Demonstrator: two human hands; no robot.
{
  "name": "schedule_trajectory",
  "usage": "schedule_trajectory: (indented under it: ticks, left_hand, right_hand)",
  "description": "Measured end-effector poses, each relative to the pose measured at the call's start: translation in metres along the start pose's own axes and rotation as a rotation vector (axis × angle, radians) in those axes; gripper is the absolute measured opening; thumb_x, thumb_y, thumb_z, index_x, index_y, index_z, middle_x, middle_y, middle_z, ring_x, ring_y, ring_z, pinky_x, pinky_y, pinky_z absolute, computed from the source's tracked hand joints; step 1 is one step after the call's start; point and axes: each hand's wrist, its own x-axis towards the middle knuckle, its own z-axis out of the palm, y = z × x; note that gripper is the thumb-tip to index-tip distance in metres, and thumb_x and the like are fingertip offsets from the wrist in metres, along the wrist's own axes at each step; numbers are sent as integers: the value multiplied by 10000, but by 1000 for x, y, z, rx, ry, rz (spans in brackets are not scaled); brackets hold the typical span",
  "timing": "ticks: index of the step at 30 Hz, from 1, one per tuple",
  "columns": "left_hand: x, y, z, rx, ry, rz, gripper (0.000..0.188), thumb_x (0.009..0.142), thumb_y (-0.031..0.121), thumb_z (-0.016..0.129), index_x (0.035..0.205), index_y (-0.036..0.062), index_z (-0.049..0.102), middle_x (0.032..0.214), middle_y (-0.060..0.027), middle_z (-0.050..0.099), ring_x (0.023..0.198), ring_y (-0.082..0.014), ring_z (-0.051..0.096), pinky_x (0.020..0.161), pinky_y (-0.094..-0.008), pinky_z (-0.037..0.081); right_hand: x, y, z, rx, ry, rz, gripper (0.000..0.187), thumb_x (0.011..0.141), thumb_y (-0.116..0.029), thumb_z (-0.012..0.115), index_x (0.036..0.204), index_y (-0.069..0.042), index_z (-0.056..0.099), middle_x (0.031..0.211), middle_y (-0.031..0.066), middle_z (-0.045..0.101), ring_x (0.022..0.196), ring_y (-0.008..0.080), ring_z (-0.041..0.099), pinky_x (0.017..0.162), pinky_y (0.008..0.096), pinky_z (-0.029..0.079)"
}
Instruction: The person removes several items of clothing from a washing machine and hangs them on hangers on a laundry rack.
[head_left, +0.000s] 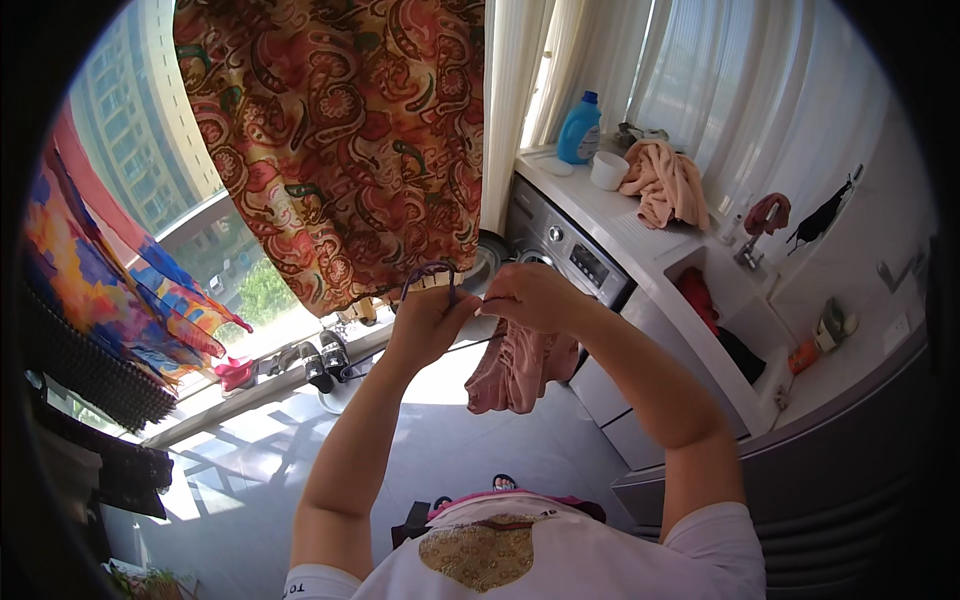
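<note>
In the middle of the view, both my hands are raised close together. My left hand is closed around a thin dark purple clothes hanger, whose curved end stands up above the fingers. Touching or nearly touching it, my right hand is closed with the fingers pinched. A pink gathered garment hangs below my right hand, bunched in soft folds. Where exactly the fingers grip the cloth is hidden by the hand. Behind the hands hangs a large red-brown paisley cloth.
At right, a white counter over a grey washing machine bears a blue detergent bottle, a white cup and peach cloth. Red cloth lies in the sink. Shoes line the window; colourful scarves hang left.
</note>
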Motion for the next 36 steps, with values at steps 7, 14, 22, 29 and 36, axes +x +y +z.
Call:
schedule_trajectory:
  ticks: [7, 14, 22, 29, 36]
  left_hand:
    - [-38, -5, 22, 402, 541, 549, 403, 723, 143, 736, 1046, 28, 523, 979, -126, 544, 891, -283, 529, 786, -362, 432]
    - [-28, -68, 80, -559, 111, -982, 898, 769, 698, 475, 1358, 46, 289, 1313, -173, 380, 1185, -294, 391, 918, -443, 372]
    - [7, -82, 113, -1485, -468, -851, 390, 885, 259, 550, 1149, -26, 507, 1126, -194, 543, 976, -246, 589, 821, -385, 509]
    - [-28, -88, 62, -1305, -170, -797, 217, 901, 93, 500, 1044, -63, 547, 1020, -140, 600, 898, -196, 616, 791, -300, 508]
    - [-46, -74, -8, -1092, -61, -808, 333, 826, -24, 562, 1141, -69, 462, 1088, -173, 542, 968, -246, 589, 846, -313, 522]
  right_hand:
    - [7, 14, -18, 227, 170, 164, 164, 833, -197, 633, 861, -38, 661, 611, 125, 570, 531, 177, 527, 547, 301, 422]
    - [12, -9, -47, 392, 222, 176, 230, 850, -209, 625, 885, 15, 659, 609, 74, 598, 531, 95, 505, 517, 263, 399]
    - [11, -17, -42, 555, 194, 165, 311, 885, -310, 578, 784, -28, 659, 604, -12, 522, 586, 56, 454, 547, 221, 374]
    - [-16, 13, -40, 293, 142, 557, 774, 869, -672, 278, 545, -44, 592, 475, 40, 495, 509, 157, 515, 548, 288, 408]
    - [-28, 50, -17, 201, 243, 760, 836, 741, -800, 334, 448, -51, 561, 494, 90, 566, 552, 240, 594, 613, 339, 460]
